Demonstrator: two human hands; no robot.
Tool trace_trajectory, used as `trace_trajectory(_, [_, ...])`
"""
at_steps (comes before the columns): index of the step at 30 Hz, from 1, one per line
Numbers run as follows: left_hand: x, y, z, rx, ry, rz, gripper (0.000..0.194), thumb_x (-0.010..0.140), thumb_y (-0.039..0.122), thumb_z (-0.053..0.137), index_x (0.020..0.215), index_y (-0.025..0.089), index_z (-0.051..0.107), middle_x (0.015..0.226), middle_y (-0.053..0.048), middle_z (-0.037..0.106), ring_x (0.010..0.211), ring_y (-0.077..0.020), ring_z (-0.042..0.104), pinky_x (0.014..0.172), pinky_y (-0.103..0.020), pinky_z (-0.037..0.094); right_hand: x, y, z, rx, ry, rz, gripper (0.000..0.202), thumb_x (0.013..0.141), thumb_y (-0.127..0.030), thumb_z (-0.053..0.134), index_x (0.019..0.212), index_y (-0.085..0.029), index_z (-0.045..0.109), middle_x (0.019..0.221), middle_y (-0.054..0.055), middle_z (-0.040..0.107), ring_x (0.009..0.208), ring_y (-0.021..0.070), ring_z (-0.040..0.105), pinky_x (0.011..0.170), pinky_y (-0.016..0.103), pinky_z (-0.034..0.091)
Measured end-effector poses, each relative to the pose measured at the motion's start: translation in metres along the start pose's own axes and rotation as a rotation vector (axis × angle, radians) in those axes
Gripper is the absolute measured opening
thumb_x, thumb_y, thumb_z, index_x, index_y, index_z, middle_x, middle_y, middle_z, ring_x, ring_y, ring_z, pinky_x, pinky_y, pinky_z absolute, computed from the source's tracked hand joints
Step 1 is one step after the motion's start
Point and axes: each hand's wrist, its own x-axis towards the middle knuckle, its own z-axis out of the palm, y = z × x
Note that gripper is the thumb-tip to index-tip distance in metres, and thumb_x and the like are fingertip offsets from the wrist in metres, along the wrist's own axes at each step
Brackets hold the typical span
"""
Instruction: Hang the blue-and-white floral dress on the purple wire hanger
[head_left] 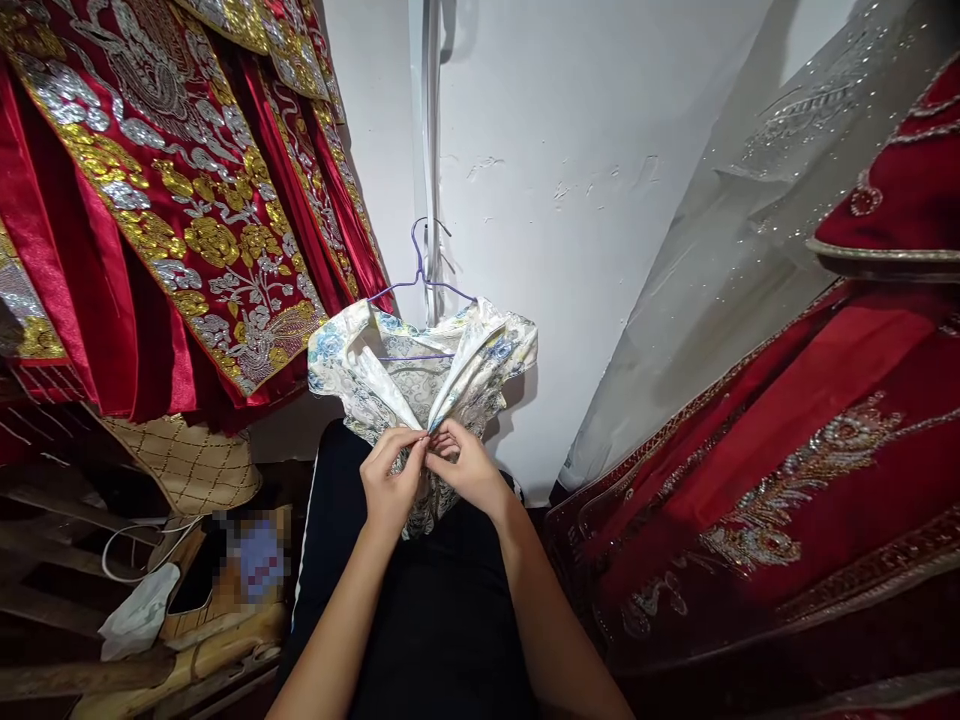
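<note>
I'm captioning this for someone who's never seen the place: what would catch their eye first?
Probably the red cloth at upper left, thick with gold and silver embroidery. Beaded red fabric glitters at right. Between them, a pale floral garment sits on a purple hanger before the white wall, its front pinched by the left hand and right hand.

A single view is taken from the person's head, angled forward and down, with the garment (409, 382) framed within arm's reach. Beyond the garment the wall (570, 150) is faced; on its near side, the forearms (341, 610) are seen from above.
</note>
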Motion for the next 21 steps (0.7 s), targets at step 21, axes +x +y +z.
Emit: trace_trajectory(21, [0.208, 0.013, 0.015, 0.057, -0.008, 0.315, 0.009, 0.084, 0.023, 0.067, 0.085, 0.017, 0.074, 0.083, -0.003, 0.072, 0.073, -0.0133, 0.064, 0.068, -0.025, 0.051, -0.011, -0.001, -0.012, -0.059, -0.209, 0.173, 0.032, 0.083, -0.042, 0.068, 0.068, -0.021, 0.049, 0.056, -0.005, 0.041, 0.051, 0.0105, 0.037, 0.048, 0.024, 0.026])
